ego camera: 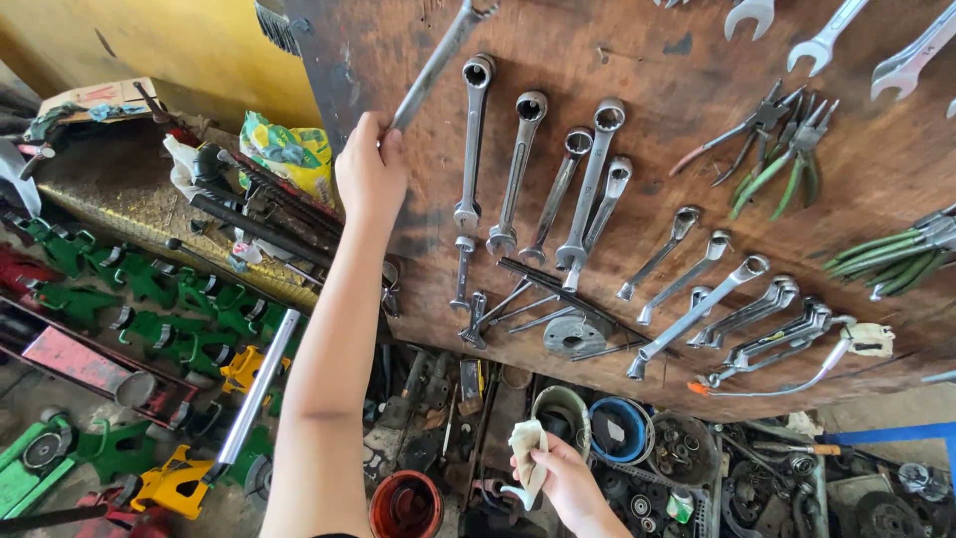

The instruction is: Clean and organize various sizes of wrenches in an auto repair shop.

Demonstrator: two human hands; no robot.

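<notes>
My left hand [370,169] is raised against a brown wooden tool board [647,139] and grips the lower end of a long steel wrench [438,62], which hangs tilted at the board's left side. Beside it to the right hang several combination wrenches [528,169] in a row. My right hand [568,480] is low in the view, closed on a crumpled pale rag [528,453] above a cluttered bench of parts.
Pliers [787,149] with green handles and more spanners hang on the board's right. Below are tins [617,430], a red pot [405,503] and metal parts. At left stand green jack stands [169,329], a yellow one [179,483] and a chrome rod [257,394].
</notes>
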